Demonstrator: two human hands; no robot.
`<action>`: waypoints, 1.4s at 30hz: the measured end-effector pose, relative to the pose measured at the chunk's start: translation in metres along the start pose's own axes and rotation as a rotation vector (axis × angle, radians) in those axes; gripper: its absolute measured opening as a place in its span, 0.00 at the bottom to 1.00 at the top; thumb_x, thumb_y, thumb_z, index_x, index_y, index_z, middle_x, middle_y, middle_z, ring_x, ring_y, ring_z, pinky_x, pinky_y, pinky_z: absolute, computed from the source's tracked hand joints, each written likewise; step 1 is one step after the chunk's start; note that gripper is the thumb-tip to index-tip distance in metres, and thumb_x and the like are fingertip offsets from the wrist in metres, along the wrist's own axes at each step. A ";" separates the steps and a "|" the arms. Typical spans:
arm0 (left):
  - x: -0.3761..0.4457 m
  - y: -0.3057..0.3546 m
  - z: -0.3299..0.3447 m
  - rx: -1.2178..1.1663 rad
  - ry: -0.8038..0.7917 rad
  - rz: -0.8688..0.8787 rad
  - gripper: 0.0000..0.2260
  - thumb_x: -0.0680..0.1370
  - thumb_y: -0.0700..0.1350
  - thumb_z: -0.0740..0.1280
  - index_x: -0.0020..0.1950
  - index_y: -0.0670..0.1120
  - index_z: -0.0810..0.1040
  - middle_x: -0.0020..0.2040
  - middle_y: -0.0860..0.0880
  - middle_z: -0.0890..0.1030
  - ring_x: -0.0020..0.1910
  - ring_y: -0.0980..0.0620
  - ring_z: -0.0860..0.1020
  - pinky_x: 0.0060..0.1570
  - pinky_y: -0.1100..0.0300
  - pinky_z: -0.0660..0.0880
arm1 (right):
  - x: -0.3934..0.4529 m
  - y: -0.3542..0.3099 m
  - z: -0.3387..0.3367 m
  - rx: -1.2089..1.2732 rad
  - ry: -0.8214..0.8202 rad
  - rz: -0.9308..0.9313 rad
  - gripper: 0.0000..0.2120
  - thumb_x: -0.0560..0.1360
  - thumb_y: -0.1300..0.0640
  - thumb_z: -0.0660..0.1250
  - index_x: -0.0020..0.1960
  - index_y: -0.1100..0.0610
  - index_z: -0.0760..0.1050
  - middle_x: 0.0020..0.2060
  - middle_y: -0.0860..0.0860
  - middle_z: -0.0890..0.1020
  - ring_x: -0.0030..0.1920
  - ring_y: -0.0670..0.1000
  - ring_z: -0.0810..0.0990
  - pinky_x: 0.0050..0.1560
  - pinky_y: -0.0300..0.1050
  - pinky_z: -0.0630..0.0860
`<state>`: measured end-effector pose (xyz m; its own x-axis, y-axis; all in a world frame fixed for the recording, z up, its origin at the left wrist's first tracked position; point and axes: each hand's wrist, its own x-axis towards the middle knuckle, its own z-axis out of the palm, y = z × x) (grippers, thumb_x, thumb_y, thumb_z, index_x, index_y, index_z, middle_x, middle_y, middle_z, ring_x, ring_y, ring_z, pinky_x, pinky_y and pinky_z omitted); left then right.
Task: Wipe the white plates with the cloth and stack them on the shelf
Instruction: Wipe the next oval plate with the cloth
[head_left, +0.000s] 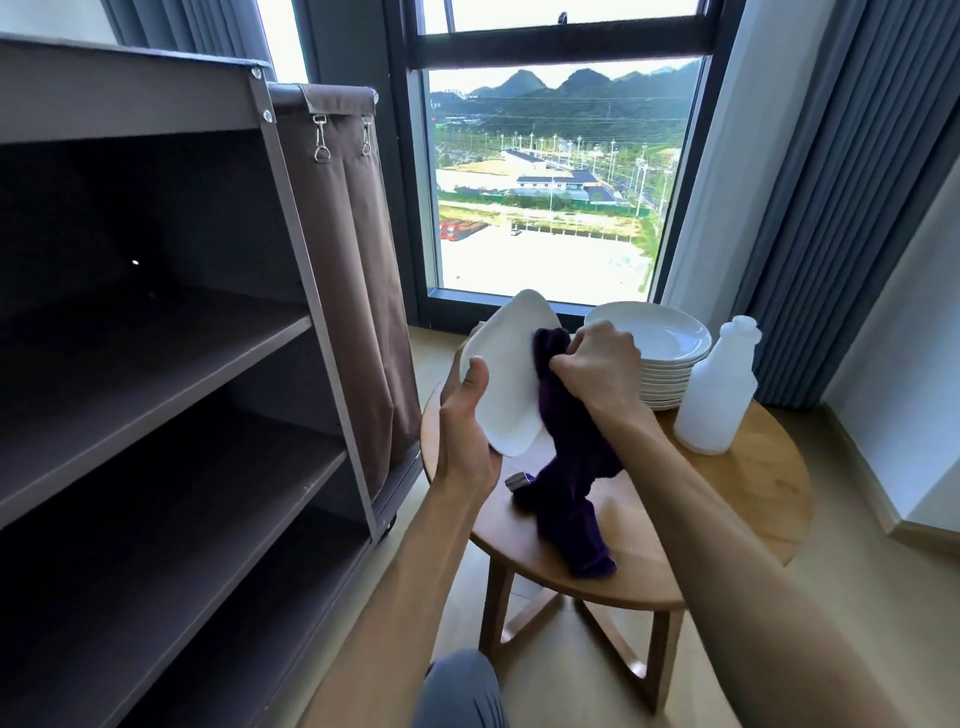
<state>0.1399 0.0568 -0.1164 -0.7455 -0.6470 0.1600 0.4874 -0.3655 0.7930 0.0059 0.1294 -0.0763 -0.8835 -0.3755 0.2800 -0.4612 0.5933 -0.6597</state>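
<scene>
My left hand (464, 415) grips a white plate (506, 374) by its lower left rim, thumb on the face, and holds it tilted on edge above the round wooden table (727, 499). My right hand (597, 364) clutches a dark purple cloth (569, 467) against the plate's right side; the cloth's loose end hangs down onto the table. A stack of several white plates (649, 338) stands at the table's far side, just behind my right hand. The brown shelf unit (171, 364) on the left has bare shelves.
A translucent white bottle (717, 389) stands on the table right of the plate stack. A brown fabric bag (348, 249) hangs on the shelf unit's right end. A tall window and grey curtains (831, 182) lie behind. My knee (457, 691) shows at the bottom.
</scene>
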 end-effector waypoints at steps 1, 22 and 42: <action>-0.003 0.001 0.001 0.010 -0.038 0.000 0.23 0.79 0.55 0.67 0.74 0.51 0.73 0.63 0.43 0.81 0.58 0.42 0.81 0.56 0.43 0.82 | 0.004 0.001 -0.001 0.030 0.027 0.002 0.02 0.62 0.62 0.69 0.34 0.61 0.79 0.30 0.56 0.80 0.36 0.58 0.81 0.33 0.42 0.72; 0.018 0.008 0.010 -0.055 0.147 -0.071 0.15 0.84 0.53 0.63 0.49 0.42 0.78 0.37 0.45 0.81 0.36 0.47 0.82 0.39 0.54 0.82 | -0.054 -0.029 -0.007 0.411 -0.359 -0.304 0.03 0.72 0.62 0.73 0.42 0.58 0.86 0.37 0.53 0.86 0.37 0.43 0.81 0.44 0.40 0.78; -0.014 -0.017 -0.006 0.159 0.078 -0.007 0.21 0.77 0.58 0.63 0.65 0.49 0.79 0.58 0.43 0.84 0.57 0.41 0.82 0.48 0.48 0.83 | 0.011 0.049 -0.008 0.152 0.257 0.103 0.07 0.72 0.62 0.68 0.46 0.59 0.85 0.41 0.57 0.86 0.45 0.59 0.82 0.44 0.45 0.75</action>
<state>0.1452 0.0680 -0.1354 -0.7080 -0.6972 0.1126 0.3997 -0.2640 0.8778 -0.0270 0.1600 -0.1001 -0.9255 -0.1149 0.3609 -0.3680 0.4986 -0.7848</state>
